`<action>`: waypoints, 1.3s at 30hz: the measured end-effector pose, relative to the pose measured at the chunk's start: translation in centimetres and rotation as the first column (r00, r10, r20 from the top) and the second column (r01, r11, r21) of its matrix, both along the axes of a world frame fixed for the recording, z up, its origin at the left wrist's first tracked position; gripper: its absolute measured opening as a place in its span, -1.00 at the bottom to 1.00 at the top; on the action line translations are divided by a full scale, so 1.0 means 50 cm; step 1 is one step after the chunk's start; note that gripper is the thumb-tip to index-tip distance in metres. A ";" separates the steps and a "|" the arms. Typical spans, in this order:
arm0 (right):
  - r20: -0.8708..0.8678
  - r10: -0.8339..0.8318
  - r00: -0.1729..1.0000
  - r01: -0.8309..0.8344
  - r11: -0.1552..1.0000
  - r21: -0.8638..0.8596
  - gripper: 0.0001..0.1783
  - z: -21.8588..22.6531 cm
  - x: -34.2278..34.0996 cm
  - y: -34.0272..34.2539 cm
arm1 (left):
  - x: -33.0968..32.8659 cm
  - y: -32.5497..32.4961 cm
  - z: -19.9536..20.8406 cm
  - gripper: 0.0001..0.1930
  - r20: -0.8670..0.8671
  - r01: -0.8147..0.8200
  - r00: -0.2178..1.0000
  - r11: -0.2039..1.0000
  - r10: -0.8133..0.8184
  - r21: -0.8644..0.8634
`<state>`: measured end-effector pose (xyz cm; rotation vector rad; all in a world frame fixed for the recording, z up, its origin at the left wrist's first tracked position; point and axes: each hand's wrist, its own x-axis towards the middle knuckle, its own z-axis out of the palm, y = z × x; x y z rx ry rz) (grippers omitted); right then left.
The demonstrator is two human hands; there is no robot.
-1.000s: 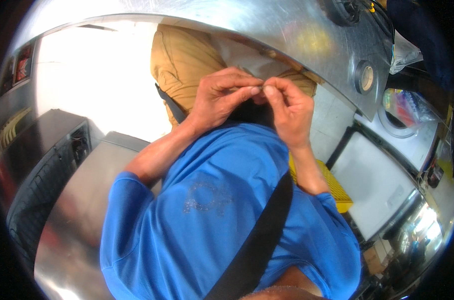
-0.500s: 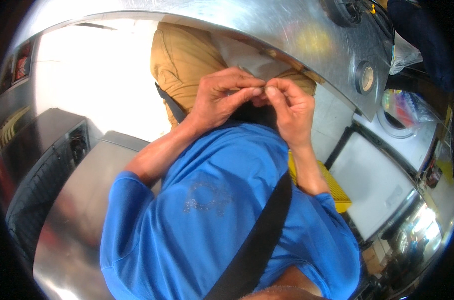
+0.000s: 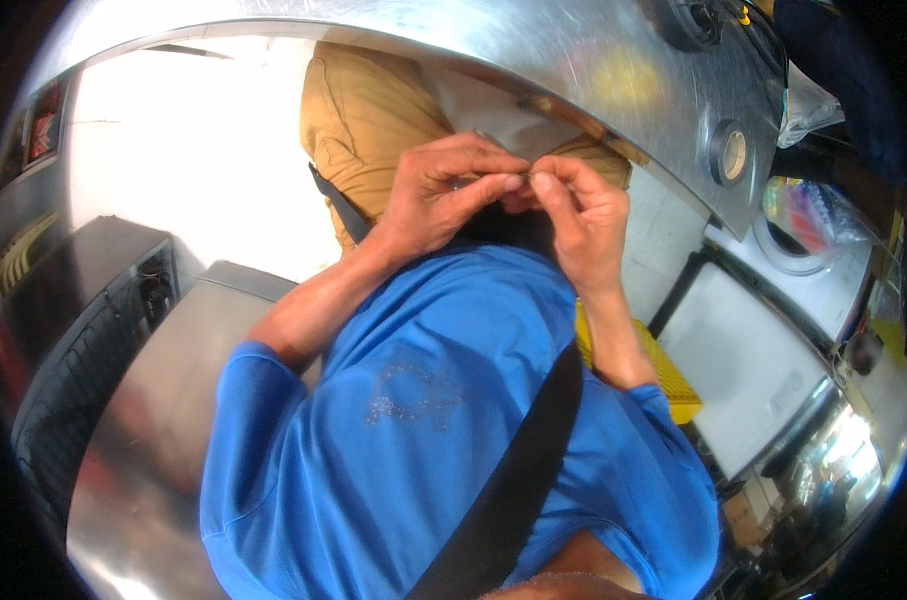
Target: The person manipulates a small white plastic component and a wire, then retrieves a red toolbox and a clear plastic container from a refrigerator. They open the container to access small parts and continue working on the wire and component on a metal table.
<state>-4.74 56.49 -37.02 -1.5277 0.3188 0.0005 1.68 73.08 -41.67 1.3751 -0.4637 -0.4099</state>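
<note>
Above my lap, my left hand point(image 3: 443, 190) and my right hand point(image 3: 585, 205) meet fingertip to fingertip. Thumb and forefinger are pinched together on each. Whatever lies between the fingertips is too small to make out. Tan trousers point(image 3: 348, 120) cover my legs just beyond the hands, and a blue shirt point(image 3: 393, 330) fills the space nearer to me. A black strap point(image 3: 513, 480) runs across the shirt.
A shiny metal table point(image 3: 533, 60) curves across the far side, with a roll of black tape point(image 3: 728, 153) on it. At the right stand a yellow crate point(image 3: 668, 375) and a white appliance point(image 3: 743, 360). A metal cabinet point(image 3: 173, 400) is at my left.
</note>
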 end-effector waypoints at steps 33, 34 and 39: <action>-0.111 0.012 0.994 0.011 0.979 0.203 -0.82 -0.002 -0.002 -0.002 | 0.009 0.002 -0.008 -0.84 0.163 -0.004 0.987 1.000 0.004 0.000; -0.115 0.006 0.993 0.019 0.976 0.219 -0.82 -0.003 -0.003 -0.001 | 0.011 0.002 -0.005 -0.84 0.192 0.000 0.981 1.000 -0.004 0.022; -0.083 -0.037 0.996 0.039 0.999 0.023 -0.83 -0.010 -0.008 0.011 | 0.023 0.007 0.015 -0.84 0.327 0.011 0.943 0.991 -0.055 0.133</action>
